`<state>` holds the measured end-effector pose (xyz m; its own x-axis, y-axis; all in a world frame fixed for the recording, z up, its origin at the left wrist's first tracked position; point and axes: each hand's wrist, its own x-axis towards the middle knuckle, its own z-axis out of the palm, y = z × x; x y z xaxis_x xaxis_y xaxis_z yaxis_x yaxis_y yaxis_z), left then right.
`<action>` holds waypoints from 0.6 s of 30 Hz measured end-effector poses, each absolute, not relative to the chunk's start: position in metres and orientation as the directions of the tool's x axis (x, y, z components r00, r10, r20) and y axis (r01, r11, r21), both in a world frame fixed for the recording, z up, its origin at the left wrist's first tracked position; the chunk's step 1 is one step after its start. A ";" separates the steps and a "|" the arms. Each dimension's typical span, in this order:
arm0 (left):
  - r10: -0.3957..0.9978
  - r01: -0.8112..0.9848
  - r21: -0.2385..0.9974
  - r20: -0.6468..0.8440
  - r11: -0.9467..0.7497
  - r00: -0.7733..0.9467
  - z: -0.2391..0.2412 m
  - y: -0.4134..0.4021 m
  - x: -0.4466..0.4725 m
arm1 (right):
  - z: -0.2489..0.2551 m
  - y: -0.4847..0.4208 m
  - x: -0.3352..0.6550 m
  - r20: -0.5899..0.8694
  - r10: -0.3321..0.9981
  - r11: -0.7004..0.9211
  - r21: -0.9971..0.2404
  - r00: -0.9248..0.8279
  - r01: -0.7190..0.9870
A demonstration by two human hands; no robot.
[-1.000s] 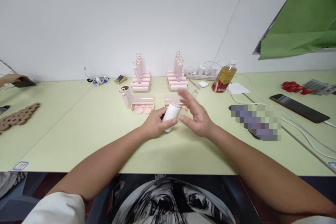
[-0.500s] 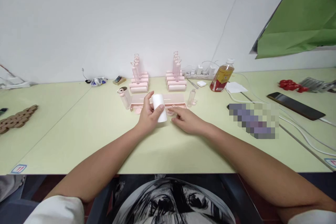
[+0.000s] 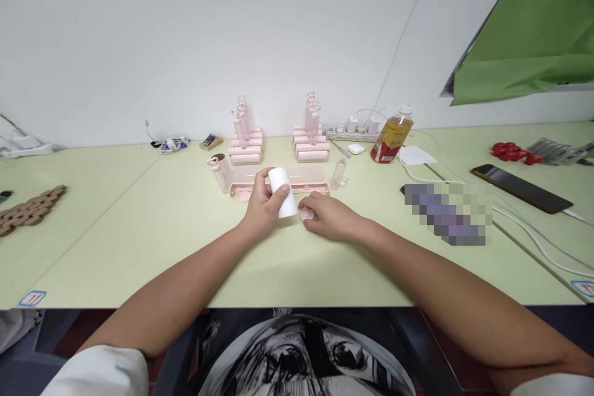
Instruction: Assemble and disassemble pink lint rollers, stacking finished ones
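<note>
White roll [image 3: 283, 193] is what our hands are busy with, and we place everything here from the open pink case [image 3: 312, 176]. Our table [image 3: 162, 241] spreads out around that case. Beyond it we see two groups of pink pieces, the left group [image 3: 245, 156] and the right group [image 3: 314, 156], each with handled sticks upright. Close to its left end stands a pink handled cylinder [image 3: 220, 174]; just past its right end, a small clear tube [image 3: 339, 173].

On our side of the case, hiding part of its middle, is the roll, gripped in our left hand [image 3: 263, 207] with the thumb across its face. Its long axis is steep but tilted: the upper end leans left, the lower end points down and right. In front of the case's right half, our right hand [image 3: 331, 215] is closed in a pinch, fingers and thumb about a small pink disc [image 3: 307, 215]; we cannot tell whether this disc is off the table. It sits just right of the roll's lower end, and we judge that narrow gap to matter most. A second pink disc [image 3: 244, 196] lies before the case's left half, nearer our left hand.
</note>
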<state>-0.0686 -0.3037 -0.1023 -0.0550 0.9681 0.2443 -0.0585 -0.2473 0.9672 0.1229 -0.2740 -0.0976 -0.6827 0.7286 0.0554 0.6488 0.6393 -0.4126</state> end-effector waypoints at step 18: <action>0.972 -0.052 0.972 0.224 -0.228 -0.074 -0.099 -0.304 -0.068 | -0.105 -0.269 0.121 0.140 0.800 0.521 -0.644 -0.583 0.560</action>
